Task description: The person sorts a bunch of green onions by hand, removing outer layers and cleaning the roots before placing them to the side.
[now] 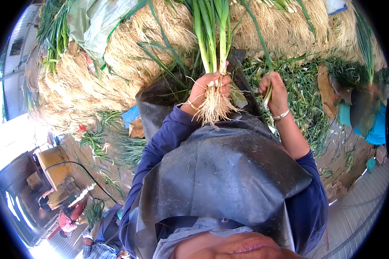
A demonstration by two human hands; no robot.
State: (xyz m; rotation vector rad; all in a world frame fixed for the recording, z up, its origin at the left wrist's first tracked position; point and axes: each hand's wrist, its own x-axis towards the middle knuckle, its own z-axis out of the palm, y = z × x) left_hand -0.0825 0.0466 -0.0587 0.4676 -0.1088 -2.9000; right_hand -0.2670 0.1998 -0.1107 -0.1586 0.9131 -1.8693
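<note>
While roots [215,105] dangle, left hand [201,87] grips onions [208,45]; right [277,90] holds stalk [268,95]

The apron [233,168] looks glossy plastic, the 2 sleeves [162,138] matt cloth, roots [215,104] rough.

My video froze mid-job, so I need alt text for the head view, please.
The left hand holds a bunch of green onions, its pale roots pointing toward a black apron, while the right hand holds a long green stalk. Beyond lie heaped onions with bushy roots, and green scraps spread at right.
</note>
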